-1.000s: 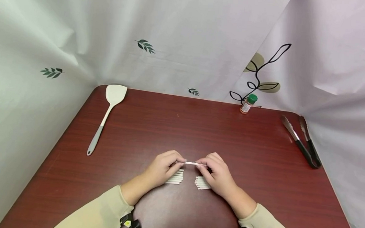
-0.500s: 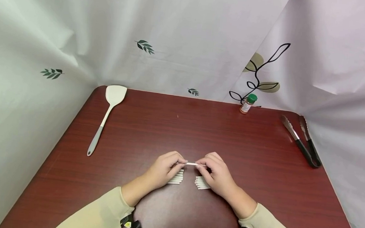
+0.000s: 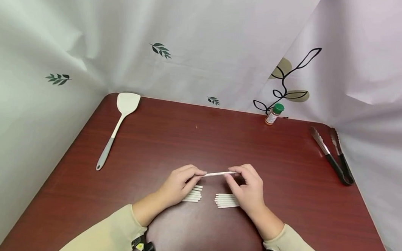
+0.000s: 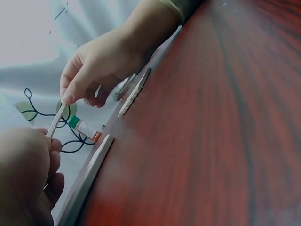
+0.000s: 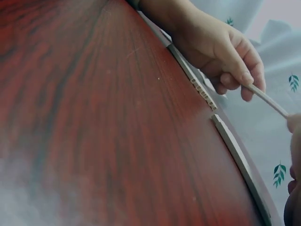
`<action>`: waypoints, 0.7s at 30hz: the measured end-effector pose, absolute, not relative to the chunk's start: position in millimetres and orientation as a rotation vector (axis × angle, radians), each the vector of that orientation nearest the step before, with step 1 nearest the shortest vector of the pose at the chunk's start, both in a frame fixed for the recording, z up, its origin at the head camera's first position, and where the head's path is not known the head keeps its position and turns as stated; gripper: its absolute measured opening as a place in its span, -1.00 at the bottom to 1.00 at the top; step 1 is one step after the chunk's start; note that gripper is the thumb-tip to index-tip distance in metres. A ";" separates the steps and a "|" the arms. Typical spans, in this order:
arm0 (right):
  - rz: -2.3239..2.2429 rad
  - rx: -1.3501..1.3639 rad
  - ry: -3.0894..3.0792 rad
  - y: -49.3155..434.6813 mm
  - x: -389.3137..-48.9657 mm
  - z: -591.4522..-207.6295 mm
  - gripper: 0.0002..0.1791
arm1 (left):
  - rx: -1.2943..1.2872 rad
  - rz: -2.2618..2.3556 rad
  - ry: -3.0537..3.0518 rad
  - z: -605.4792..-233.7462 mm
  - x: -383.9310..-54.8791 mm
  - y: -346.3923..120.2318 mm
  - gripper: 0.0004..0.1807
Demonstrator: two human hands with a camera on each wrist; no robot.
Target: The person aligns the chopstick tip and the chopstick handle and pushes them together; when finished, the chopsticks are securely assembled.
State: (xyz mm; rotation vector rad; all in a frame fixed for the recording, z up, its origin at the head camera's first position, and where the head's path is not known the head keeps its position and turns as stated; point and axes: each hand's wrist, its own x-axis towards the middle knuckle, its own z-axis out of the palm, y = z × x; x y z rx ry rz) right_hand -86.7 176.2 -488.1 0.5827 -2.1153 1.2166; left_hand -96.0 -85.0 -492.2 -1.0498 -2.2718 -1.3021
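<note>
My left hand [image 3: 179,184] pinches one end of a thin white stick [image 3: 215,174] between thumb and fingers. The other end is pinched by my right hand [image 3: 251,190], so the stick spans the space between both hands, held above the table and tilted slightly up to the right. Under my left hand lies a row of several white sticks [image 3: 194,195], partly hidden by it. A second row of sticks [image 3: 225,200] lies beside my right hand, its outer part covered. In the right wrist view, the ends of the left row [image 5: 202,89] show side by side.
A white spatula [image 3: 109,139] with a grey handle lies at the left of the dark red table [image 3: 186,140]. At the back right stands a green-capped spice bottle [image 3: 273,115]. Black-handled tongs [image 3: 337,165] lie spread near the right edge. Curtains [image 3: 205,38] surround the back and sides.
My right hand has moved right and slightly up along the stick, and more of it shows between my hands. More of the right row is uncovered. My left hand has barely moved.
</note>
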 end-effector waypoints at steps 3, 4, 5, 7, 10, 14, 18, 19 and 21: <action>1.301 0.492 -2.108 178.0 -89.4 -488.0 -0.62 | -1.103 -1.235 -2.296 -490.1 -95.6 -87.3 -0.72; 1.320 0.466 -2.112 178.9 -90.4 -488.3 -0.61 | -1.119 -1.214 -2.300 -489.5 -95.4 -88.0 -0.72; 1.336 0.447 -2.114 179.4 -91.4 -488.9 -0.60 | -1.131 -1.197 -2.301 -488.9 -95.2 -88.9 -0.72; 1.347 0.426 -2.125 180.2 -93.6 -490.3 -0.59 | -1.145 -1.164 -2.297 -488.4 -95.0 -91.1 -0.72; 1.344 0.422 -2.144 181.1 -96.4 -491.3 -0.59 | -1.174 -1.159 -2.281 -488.3 -95.7 -95.9 -0.71; 1.347 0.424 -2.166 184.5 -101.4 -489.1 -0.58 | -1.287 -1.157 -2.264 -488.1 -97.4 -104.7 -0.60; 1.294 0.475 -2.236 187.0 -110.5 -483.7 -0.58 | -1.421 -1.140 -2.239 -488.2 -95.8 -114.4 -0.51; 1.260 0.501 -2.267 186.9 -113.2 -481.5 -0.57 | -1.438 -1.138 -2.237 -488.0 -95.1 -116.2 -0.51; 1.184 0.557 -2.349 185.8 -118.7 -475.5 -0.54 | -1.447 -1.127 -2.239 -488.4 -94.4 -118.2 -0.50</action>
